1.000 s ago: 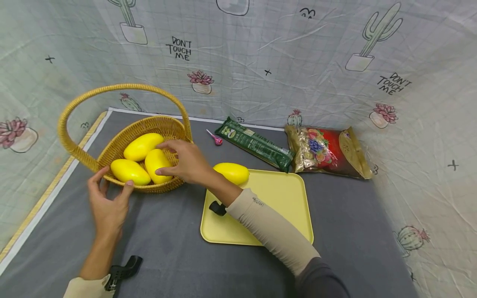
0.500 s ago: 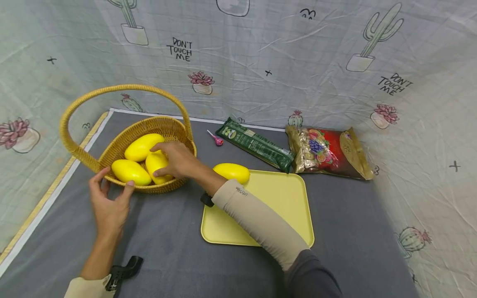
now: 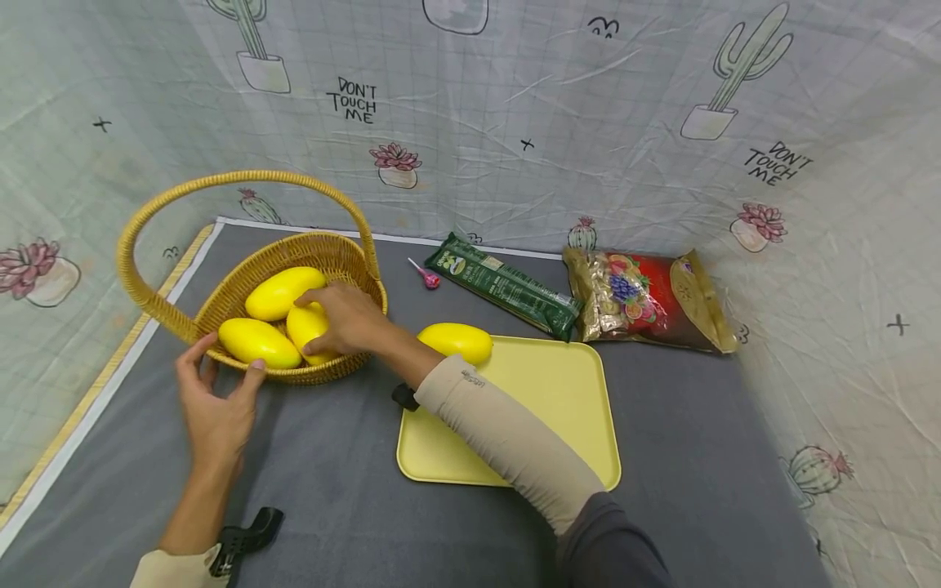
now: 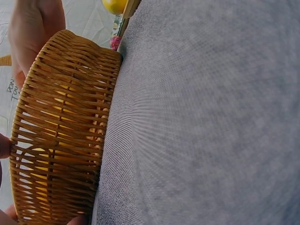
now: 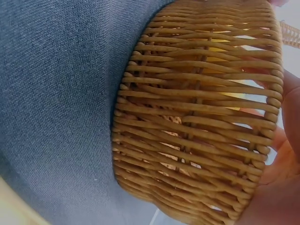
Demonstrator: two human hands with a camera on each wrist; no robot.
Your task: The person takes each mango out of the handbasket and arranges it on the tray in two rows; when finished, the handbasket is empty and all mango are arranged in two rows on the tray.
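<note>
A person's left hand (image 3: 218, 416) grips the near-left rim of an oval, golden-brown woven wicker basket (image 3: 323, 373) towards the back left corner of the grey worktop (image 3: 316, 474), apparently to steady it. Well apart from it, the right hand (image 3: 349, 318) curves thumb and fingers around a smooth yellow mango-shaped fruit (image 3: 303, 327) inside, a hold that seems suited to rounded sides. Two similar yellow fruits (image 3: 283, 294) lie beside it, probably kept from rolling by the wicker wall. Another yellow fruit (image 3: 457, 340) rests at the back left corner of a pale-yellow rectangular tray (image 3: 551, 384).

Three smooth yellow fruits (image 3: 259, 343) lie inside the upright wicker basket (image 3: 327, 251).
</note>
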